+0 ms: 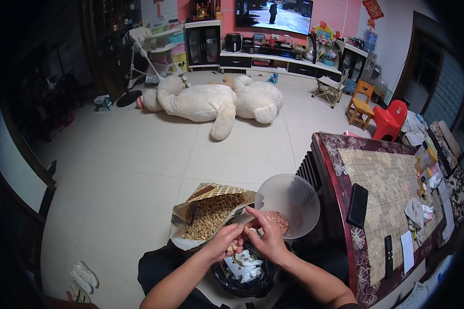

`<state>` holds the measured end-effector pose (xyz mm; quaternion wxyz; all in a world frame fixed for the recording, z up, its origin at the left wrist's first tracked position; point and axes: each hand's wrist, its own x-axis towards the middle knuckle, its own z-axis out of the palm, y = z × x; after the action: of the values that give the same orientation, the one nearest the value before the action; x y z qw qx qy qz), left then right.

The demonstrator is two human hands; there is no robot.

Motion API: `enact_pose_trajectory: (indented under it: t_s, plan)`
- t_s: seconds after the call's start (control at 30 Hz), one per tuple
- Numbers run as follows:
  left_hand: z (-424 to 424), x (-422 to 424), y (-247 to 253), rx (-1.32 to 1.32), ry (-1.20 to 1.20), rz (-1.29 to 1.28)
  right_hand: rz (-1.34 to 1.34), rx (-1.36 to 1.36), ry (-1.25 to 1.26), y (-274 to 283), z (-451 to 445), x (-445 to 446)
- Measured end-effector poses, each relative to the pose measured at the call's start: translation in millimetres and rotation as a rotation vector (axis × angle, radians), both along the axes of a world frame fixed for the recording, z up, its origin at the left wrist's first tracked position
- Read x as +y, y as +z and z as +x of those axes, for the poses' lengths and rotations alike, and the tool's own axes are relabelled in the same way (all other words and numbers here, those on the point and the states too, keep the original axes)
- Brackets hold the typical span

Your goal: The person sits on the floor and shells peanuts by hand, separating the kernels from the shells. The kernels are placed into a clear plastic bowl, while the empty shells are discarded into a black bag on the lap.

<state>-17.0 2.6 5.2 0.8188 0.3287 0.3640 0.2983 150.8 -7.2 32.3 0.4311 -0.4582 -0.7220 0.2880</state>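
Note:
My left hand [229,240] is curled around several unshelled peanuts [232,247], its thumb and forefinger meeting the fingers of my right hand [266,236]. Something small, perhaps a peanut, is pinched between the two hands; the fingers partly hide it. Just beyond my left hand stands an open bag of unshelled peanuts [212,214]. A translucent plastic tub [305,201] beside it, past my right hand, holds shelled reddish peanuts [277,221]. Below both hands is a bin lined with a black plastic bag [251,287], with white crumpled tissues [251,275] and scraps inside.
At the right stands a table with a patterned cover [382,174], bearing a black smartphone [357,204] and a remote control [388,255]. A large cream plush toy [201,101] lies on the tiled floor ahead. White shoes [84,276] are at lower left.

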Motion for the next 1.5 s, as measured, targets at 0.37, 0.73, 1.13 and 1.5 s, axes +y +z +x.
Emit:
enact_pose_trajectory:
  t_s: [0.37, 0.73, 1.13, 1.5]
  plan:
    - [-3.7, 4.2, 4.1, -0.117, 0.02, -0.016, 0.006, 0.072, -0.022, -0.8, -1.3, 2.6]
    - [-8.2, 7.0, 9.7, -0.183, 0.039, -0.001, 0.016, 0.143, 0.01, 3.7, -3.7, -0.9]
    - [-6.9, 6.9, 7.5, -0.184, 0.023, 0.022, -0.114, 0.326, 0.046, -0.9, -5.0, 0.9]
    - [-2.0, 5.1, -0.7, -0.202, 0.011, -0.035, -0.344, 0.513, 0.14, -2.5, -3.5, 0.4]
